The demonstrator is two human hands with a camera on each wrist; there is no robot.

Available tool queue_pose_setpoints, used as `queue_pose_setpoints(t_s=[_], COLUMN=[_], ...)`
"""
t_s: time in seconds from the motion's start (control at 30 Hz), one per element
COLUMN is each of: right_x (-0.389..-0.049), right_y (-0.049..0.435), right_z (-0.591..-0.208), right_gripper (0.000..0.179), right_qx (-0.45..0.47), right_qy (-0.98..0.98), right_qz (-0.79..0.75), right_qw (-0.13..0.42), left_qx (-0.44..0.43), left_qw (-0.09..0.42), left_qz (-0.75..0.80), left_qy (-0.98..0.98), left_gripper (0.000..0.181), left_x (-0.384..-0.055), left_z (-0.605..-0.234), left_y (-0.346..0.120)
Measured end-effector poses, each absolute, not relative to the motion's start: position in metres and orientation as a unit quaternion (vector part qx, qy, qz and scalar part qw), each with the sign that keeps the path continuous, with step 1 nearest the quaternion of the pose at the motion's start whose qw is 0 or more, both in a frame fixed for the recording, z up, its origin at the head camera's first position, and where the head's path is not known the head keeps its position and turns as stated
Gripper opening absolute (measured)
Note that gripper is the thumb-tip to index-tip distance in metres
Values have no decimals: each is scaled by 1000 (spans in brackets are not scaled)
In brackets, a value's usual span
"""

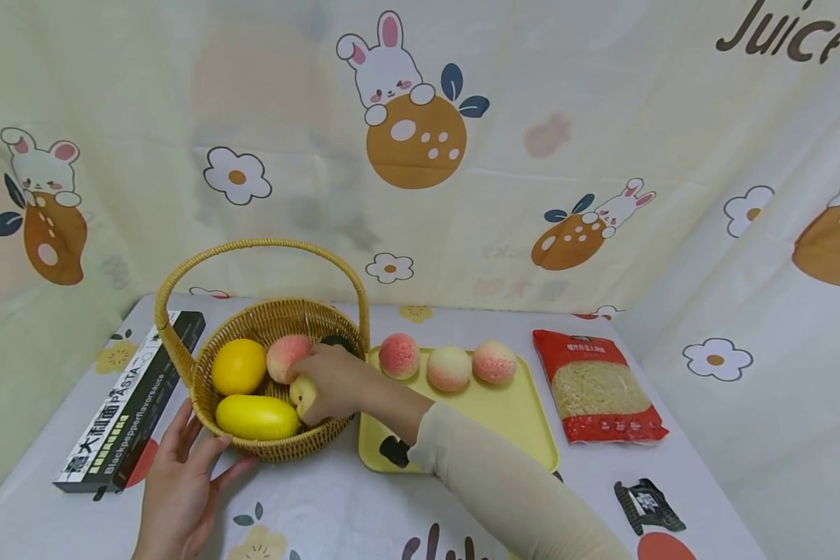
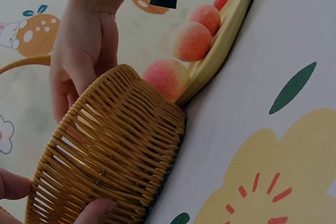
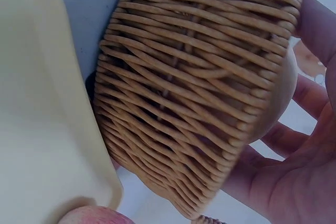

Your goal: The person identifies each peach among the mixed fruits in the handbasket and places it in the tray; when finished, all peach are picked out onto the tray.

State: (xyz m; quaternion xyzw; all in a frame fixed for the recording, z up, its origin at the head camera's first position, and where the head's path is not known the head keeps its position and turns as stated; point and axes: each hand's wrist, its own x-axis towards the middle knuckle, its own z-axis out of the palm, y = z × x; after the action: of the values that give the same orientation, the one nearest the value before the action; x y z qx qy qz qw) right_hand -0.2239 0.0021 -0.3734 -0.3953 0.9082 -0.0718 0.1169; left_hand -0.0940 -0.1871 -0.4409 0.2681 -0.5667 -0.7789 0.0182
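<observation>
My right hand (image 1: 332, 379) reaches over the front right rim into a wicker basket (image 1: 280, 449). Its fingers curl around a pale yellow fruit (image 1: 302, 394), whose rounded side bulges past the rim in the right wrist view (image 3: 281, 95). Against the basket's front left side rests my left hand (image 1: 182, 482), fingers spread and fairly straight; in the left wrist view its thumb (image 2: 95, 211) lies along the wicker wall. Beside the pale fruit are an orange-yellow round fruit (image 1: 239, 367), a long yellow fruit (image 1: 257, 417), a pink peach (image 1: 288, 356) and a dark item (image 1: 337, 342) partly hidden.
A yellow tray (image 1: 476, 424) with three peaches (image 1: 449, 369) adjoins the basket's right side. A black pasta box (image 1: 136, 412) lies left, a red pasta bag (image 1: 602, 389) right, and a small black packet (image 1: 649, 505) front right. The basket's tall handle (image 1: 262, 243) arches above it.
</observation>
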Motion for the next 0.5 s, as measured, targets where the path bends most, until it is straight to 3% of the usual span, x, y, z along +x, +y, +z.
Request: queue_pose_setpoints(t_s=[0.27, 0.5], right_x=[-224, -223], right_y=[8, 20], right_z=[-365, -362], right_gripper=[54, 53], right_qx=[-397, -372], right_qy=[908, 900], right_qz=[-90, -194], right_qw=[103, 117], left_qx=[279, 289], left_qw=[19, 14], left_qz=[-772, -767], left_qy=[-571, -572], left_gripper=[90, 88], left_x=[-96, -98], left_z=[-440, -439], left_y=[-186, -184])
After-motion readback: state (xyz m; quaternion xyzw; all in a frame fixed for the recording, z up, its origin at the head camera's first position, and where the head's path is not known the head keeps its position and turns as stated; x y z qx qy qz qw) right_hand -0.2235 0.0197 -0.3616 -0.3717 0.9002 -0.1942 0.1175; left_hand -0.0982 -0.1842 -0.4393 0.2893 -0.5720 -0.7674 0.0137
